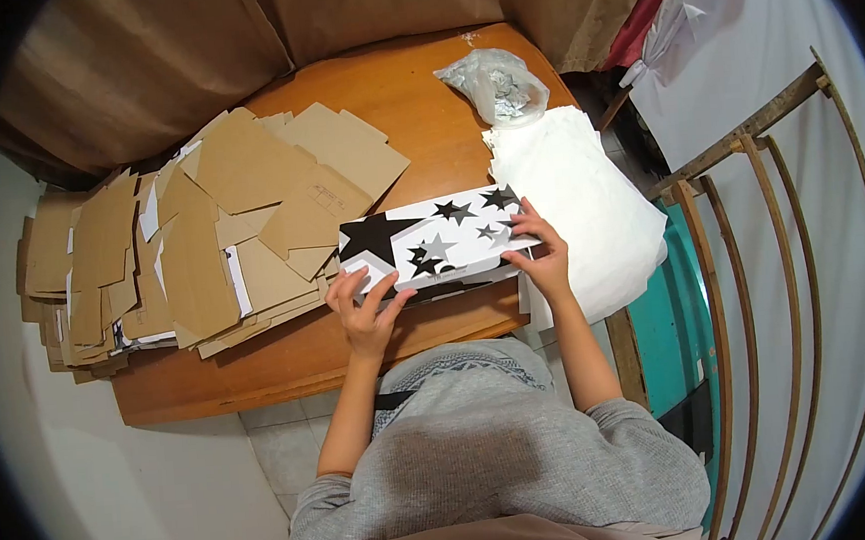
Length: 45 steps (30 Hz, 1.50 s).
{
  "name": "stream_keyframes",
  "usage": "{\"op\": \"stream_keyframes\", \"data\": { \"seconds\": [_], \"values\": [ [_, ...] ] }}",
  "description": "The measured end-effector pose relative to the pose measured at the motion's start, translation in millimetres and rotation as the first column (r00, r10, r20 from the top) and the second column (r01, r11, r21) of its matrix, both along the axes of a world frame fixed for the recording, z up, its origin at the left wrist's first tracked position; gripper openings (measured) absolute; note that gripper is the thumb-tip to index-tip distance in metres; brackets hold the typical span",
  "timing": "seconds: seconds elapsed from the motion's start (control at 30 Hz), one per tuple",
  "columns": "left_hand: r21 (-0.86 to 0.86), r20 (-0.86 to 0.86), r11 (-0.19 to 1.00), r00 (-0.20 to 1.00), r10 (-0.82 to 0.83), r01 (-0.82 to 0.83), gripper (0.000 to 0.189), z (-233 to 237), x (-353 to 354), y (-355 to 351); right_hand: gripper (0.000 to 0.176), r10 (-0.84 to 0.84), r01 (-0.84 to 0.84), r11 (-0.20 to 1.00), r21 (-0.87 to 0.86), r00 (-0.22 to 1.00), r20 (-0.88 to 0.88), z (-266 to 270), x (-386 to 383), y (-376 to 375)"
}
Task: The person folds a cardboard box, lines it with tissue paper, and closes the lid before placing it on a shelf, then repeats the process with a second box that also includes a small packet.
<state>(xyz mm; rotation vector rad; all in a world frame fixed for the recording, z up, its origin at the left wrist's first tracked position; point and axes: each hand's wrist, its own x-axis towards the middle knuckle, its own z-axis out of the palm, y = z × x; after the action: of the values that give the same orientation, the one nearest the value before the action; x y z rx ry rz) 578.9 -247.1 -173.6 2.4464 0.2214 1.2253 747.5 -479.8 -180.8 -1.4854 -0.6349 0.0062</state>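
Observation:
A long white cardboard box [460, 233] printed with black and grey stars is in front of me, near the table's front edge. Its lid side faces up and looks closed. My left hand [363, 313] grips the box's near left corner, thumb along the front side and fingers on the left end. At the opposite end, my right hand [544, 254] holds the right edge, with fingers on the top and the thumb at the front. The undersides of both grips are hidden.
Overlapping flattened brown cardboard pieces [245, 173] spread over the left of the wooden table [409, 81]. A stack of white paper sheets [588, 199] lies on the right, below a clear plastic bag [500, 85]. A wooden rack [747, 178] stands at right.

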Motion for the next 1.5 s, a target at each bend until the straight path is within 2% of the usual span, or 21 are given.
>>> {"op": "stream_keyframes", "data": {
  "seconds": [0.1, 0.2, 0.23, 0.33, 0.53, 0.93, 1.0, 1.17, 1.3, 1.37, 1.5],
  "values": [
    [0.024, 0.001, 1.000, 1.000, -0.011, 0.011, 0.035, -14, -5, -1, 0.029, 0.026, -0.021, 0.997, -0.077, 0.997, 0.073, -5, -6, -5],
    [0.037, -0.002, 0.999, 1.000, -0.021, 0.022, 0.032, -21, -6, -3, 0.023, 0.026, 0.008, 0.974, -0.227, 0.989, 0.146, -6, -14, -8],
    [0.038, 0.000, 0.999, 1.000, -0.021, 0.021, 0.032, -22, -6, -3, 0.023, 0.026, 0.008, 0.974, -0.225, 0.988, 0.149, -6, -15, -8],
    [0.020, -0.014, 1.000, 1.000, -0.016, 0.017, 0.031, -25, -7, -5, 0.027, 0.047, 0.062, 0.927, -0.371, 0.960, 0.278, -3, -18, -9],
    [0.023, -0.055, 0.999, 0.998, -0.024, 0.025, 0.030, -26, -8, -6, 0.029, 0.079, 0.104, 0.885, -0.453, 0.927, 0.367, -8, -23, -7],
    [0.010, -0.168, 0.995, 0.981, -0.097, 0.100, 0.025, -22, -13, -6, 0.027, 0.059, 0.150, 0.870, -0.470, 0.915, 0.400, -22, -32, -7],
    [0.078, -0.204, 0.994, 0.977, -0.058, 0.075, 0.023, -23, -14, -7, 0.027, 0.063, 0.155, 0.865, -0.477, 0.910, 0.409, -21, -33, -8],
    [0.082, -0.220, 0.994, 0.974, -0.054, 0.074, 0.022, -21, -13, -9, 0.026, 0.083, 0.237, 0.788, -0.568, 0.874, 0.479, -19, -36, -8],
    [0.088, -0.266, 0.992, 0.962, -0.062, 0.088, 0.020, -19, -10, -15, 0.024, 0.064, 0.193, 0.833, -0.518, 0.897, 0.438, -27, -35, -6],
    [0.088, -0.266, 0.992, 0.962, -0.061, 0.087, 0.020, -20, -10, -16, 0.022, 0.046, 0.129, 0.866, -0.482, 0.941, 0.334, -27, -36, -5],
    [0.114, -0.276, 0.989, 0.959, -0.061, 0.096, 0.019, -23, -10, -15, 0.022, 0.068, 0.114, 0.855, -0.506, 0.942, 0.328, -23, -35, -5]
  ]
}}
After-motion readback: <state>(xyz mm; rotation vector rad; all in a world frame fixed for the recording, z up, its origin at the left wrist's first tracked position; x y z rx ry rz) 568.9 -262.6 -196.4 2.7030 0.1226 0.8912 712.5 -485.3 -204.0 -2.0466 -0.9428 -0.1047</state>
